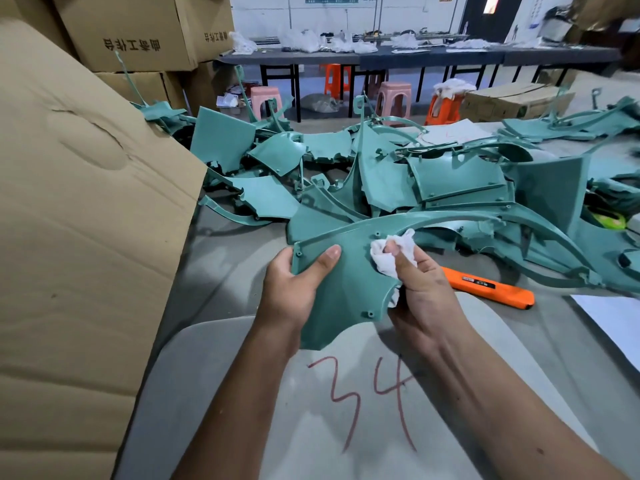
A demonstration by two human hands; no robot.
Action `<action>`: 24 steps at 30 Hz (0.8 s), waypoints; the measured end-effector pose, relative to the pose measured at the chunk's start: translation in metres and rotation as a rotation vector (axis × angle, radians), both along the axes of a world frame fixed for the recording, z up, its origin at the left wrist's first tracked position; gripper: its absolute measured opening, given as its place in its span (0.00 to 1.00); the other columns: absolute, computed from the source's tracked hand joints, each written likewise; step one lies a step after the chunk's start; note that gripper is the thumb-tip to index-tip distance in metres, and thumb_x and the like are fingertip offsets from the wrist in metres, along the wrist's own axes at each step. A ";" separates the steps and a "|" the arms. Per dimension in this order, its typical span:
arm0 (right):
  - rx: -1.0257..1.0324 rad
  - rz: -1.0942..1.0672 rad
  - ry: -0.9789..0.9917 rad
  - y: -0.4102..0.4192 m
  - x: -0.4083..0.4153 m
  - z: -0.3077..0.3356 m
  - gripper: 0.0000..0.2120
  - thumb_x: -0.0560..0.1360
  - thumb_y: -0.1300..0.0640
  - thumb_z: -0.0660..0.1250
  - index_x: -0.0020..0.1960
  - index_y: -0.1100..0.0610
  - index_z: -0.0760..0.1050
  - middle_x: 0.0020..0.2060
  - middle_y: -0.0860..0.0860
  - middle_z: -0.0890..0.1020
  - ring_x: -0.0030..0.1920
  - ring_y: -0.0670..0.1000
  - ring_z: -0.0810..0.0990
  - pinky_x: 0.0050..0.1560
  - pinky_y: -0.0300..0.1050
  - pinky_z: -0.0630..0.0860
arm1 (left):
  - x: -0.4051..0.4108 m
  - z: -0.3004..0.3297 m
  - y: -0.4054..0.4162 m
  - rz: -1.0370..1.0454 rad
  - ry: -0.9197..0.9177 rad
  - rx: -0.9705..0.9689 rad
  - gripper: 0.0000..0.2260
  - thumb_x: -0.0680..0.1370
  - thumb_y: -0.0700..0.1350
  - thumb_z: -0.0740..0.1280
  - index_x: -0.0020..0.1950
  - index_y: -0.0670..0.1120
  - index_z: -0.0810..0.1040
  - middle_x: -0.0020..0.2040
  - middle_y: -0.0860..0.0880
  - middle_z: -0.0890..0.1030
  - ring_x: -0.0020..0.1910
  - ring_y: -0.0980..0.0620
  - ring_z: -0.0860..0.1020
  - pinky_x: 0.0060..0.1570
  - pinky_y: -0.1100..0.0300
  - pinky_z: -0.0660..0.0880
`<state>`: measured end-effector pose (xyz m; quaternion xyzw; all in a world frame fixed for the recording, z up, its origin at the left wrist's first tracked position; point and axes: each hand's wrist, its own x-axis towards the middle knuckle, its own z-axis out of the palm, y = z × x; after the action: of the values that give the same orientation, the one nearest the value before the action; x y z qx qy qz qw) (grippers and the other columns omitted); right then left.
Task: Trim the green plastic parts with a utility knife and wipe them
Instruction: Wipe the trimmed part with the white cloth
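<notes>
left hand (294, 285) grips the green part (341, 292) by its left edge, thumb on top. right hand (420, 289) pinches a white cloth (391, 252) against the part. orange knife (488, 285) lies just right of the right hand.

plastic part (341, 289): teal green | cloth (393, 252): white | utility knife (490, 287): orange | cardboard box (79, 188): tan

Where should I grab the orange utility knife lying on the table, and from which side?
Take the orange utility knife around the middle of its long flat body, coming from above with the right hand, once it lets go of the white cloth. It lies flat on the table, angled away to the right just beyond that hand, with its sides clear, so a grip across its width should fit.
</notes>
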<state>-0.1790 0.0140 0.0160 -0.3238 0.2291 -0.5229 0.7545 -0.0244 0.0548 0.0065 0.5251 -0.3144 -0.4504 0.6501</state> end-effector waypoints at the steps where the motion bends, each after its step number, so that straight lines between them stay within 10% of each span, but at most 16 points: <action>1: -0.010 0.025 0.026 0.000 0.001 -0.001 0.08 0.74 0.58 0.72 0.51 0.59 0.86 0.53 0.62 0.86 0.49 0.58 0.87 0.51 0.53 0.84 | 0.003 -0.001 0.001 0.011 0.012 -0.010 0.17 0.72 0.52 0.78 0.57 0.46 0.82 0.52 0.47 0.87 0.50 0.44 0.86 0.46 0.49 0.83; 12: 0.031 0.207 0.071 0.000 -0.003 0.004 0.12 0.73 0.59 0.72 0.53 0.63 0.86 0.54 0.62 0.86 0.48 0.55 0.88 0.47 0.46 0.84 | 0.004 0.002 0.006 0.078 0.060 -0.181 0.14 0.75 0.45 0.75 0.58 0.43 0.81 0.54 0.43 0.86 0.52 0.41 0.85 0.47 0.49 0.83; 18: -0.002 0.273 -0.063 0.023 0.015 0.001 0.05 0.74 0.59 0.72 0.46 0.59 0.87 0.41 0.56 0.87 0.36 0.50 0.86 0.35 0.42 0.82 | 0.015 0.006 -0.004 -0.009 0.549 -0.082 0.29 0.77 0.59 0.67 0.74 0.46 0.74 0.68 0.39 0.78 0.67 0.37 0.77 0.69 0.39 0.70; 24: 0.120 0.144 -0.174 0.007 0.012 0.002 0.25 0.79 0.48 0.70 0.64 0.68 0.74 0.55 0.60 0.86 0.54 0.55 0.87 0.52 0.50 0.84 | 0.022 0.001 0.001 0.063 0.172 -0.164 0.23 0.73 0.52 0.74 0.64 0.42 0.79 0.58 0.41 0.85 0.55 0.41 0.84 0.49 0.51 0.82</action>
<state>-0.1673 0.0206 0.0183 -0.2470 0.1697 -0.4789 0.8251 -0.0027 0.0563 0.0075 0.4392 -0.2762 -0.4459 0.7294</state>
